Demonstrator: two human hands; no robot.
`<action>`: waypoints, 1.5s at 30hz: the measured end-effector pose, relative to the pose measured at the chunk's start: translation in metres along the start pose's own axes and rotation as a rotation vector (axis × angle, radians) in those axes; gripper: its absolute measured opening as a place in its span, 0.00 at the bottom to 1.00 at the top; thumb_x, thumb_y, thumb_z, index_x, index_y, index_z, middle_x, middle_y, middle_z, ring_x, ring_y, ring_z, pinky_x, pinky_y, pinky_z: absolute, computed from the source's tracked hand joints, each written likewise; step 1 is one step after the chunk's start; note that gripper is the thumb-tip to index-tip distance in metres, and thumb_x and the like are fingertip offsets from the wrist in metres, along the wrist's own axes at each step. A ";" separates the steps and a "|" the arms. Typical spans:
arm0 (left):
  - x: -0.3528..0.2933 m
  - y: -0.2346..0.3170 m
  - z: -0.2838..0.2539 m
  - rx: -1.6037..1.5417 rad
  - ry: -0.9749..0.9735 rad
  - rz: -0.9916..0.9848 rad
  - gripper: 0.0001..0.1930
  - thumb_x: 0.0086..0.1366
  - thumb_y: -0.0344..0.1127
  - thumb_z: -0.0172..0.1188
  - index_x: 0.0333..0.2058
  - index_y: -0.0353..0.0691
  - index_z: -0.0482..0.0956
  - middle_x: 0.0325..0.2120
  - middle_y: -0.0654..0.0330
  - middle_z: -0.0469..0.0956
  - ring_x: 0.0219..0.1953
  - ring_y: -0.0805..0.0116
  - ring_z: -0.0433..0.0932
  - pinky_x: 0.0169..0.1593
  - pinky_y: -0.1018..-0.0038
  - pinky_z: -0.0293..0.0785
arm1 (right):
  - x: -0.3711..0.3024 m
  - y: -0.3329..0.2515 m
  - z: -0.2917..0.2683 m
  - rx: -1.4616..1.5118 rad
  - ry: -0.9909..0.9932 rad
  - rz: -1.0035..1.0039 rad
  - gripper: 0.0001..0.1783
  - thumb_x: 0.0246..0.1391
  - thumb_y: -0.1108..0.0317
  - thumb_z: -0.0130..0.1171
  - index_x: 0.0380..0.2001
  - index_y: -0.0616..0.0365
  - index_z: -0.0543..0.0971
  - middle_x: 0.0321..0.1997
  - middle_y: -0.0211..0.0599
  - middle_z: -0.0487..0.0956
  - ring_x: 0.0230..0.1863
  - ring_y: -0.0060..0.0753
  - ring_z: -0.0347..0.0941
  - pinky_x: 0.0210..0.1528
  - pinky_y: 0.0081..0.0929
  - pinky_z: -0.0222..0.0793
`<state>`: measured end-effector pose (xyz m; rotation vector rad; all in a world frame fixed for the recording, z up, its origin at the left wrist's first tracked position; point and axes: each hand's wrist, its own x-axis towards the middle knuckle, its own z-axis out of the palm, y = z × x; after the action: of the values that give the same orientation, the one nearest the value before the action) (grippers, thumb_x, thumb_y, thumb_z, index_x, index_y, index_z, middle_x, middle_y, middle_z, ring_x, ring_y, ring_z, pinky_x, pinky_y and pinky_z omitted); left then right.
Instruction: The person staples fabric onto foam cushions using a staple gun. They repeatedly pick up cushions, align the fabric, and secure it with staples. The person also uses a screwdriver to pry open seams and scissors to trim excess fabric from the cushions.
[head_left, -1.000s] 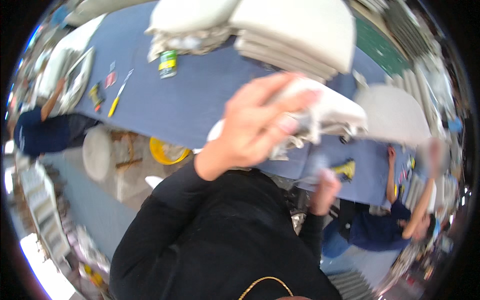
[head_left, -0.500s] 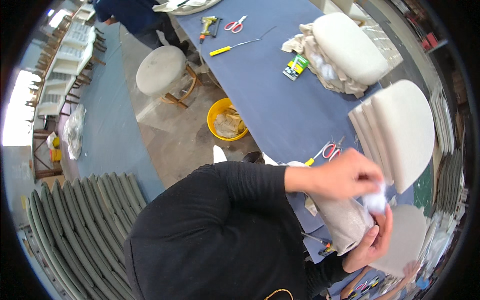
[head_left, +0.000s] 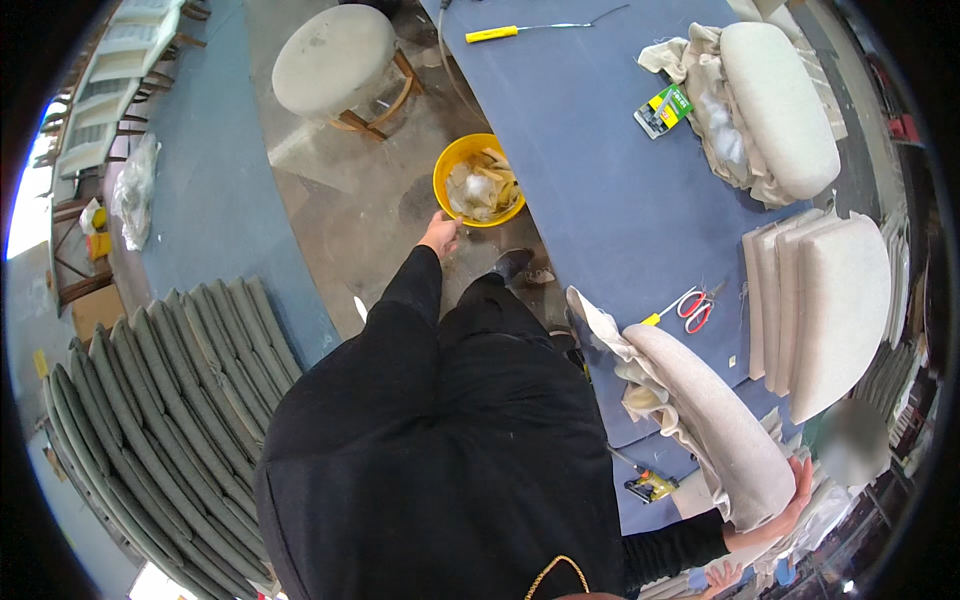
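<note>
My left hand [head_left: 440, 236] reaches down to the yellow bucket [head_left: 440, 190] on the floor. Its fingers look curled at the near rim. A white tuft of fluff [head_left: 480, 188] lies on scraps inside the bucket. At the lower right, my right hand [head_left: 785, 508] wraps round the near end of a beige upholstered cushion [head_left: 705, 405]. This cushion lies tilted along the table's edge, with loose gathered fabric on its left side. Red-handled scissors [head_left: 695, 311] and a yellow-handled tool [head_left: 655, 318] lie beyond it.
Beige padded panels [head_left: 835, 310] stand at the right of the blue table [head_left: 590, 170]. Farther off are another cushion [head_left: 780, 110] and a green packet [head_left: 663, 110]. A stool [head_left: 335, 62] and stacked grey-green cushions [head_left: 190, 390] are leftward. Another person's hand [head_left: 722, 578] shows below.
My left hand has left the cushion and dropped to the bucket, where a white tuft now lies. My right hand has shifted to the cushion's near end. The view has tilted downward.
</note>
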<state>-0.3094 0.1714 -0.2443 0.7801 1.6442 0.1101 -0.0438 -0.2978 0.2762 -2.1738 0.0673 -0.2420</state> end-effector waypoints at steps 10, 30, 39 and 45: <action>-0.273 0.143 0.104 0.513 -1.677 0.550 0.13 0.75 0.37 0.63 0.38 0.33 0.90 0.32 0.61 0.89 0.35 0.75 0.84 0.42 0.74 0.80 | 0.006 0.007 0.021 0.097 -0.005 -0.262 0.32 0.79 0.50 0.42 0.56 0.69 0.84 0.46 0.51 0.88 0.49 0.40 0.83 0.59 0.38 0.76; -0.608 0.046 0.315 -0.116 -1.302 2.044 0.21 0.56 0.21 0.70 0.50 0.33 0.86 0.54 0.44 0.86 0.58 0.46 0.85 0.62 0.59 0.79 | 0.051 0.091 -0.069 -0.004 0.264 -0.864 0.34 0.44 0.64 0.73 0.58 0.60 0.83 0.61 0.50 0.84 0.61 0.56 0.82 0.63 0.45 0.77; -0.649 -0.001 0.340 -0.046 -1.287 1.863 0.12 0.71 0.19 0.63 0.50 0.31 0.87 0.53 0.48 0.88 0.59 0.57 0.84 0.57 0.67 0.80 | 0.071 0.127 -0.082 0.140 0.559 -0.785 0.17 0.54 0.74 0.66 0.48 0.61 0.89 0.50 0.47 0.90 0.55 0.49 0.87 0.58 0.39 0.81; -0.660 0.002 0.337 0.035 -1.233 2.047 0.11 0.66 0.23 0.69 0.45 0.39 0.90 0.48 0.54 0.91 0.57 0.62 0.87 0.66 0.62 0.65 | 0.062 0.128 -0.083 0.462 0.487 -0.582 0.11 0.67 0.72 0.62 0.45 0.68 0.88 0.48 0.51 0.90 0.52 0.48 0.89 0.57 0.37 0.81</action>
<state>0.0104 -0.3007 0.2291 1.7310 -0.7204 0.7981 0.0058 -0.4476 0.2274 -1.5892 -0.3224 -1.0112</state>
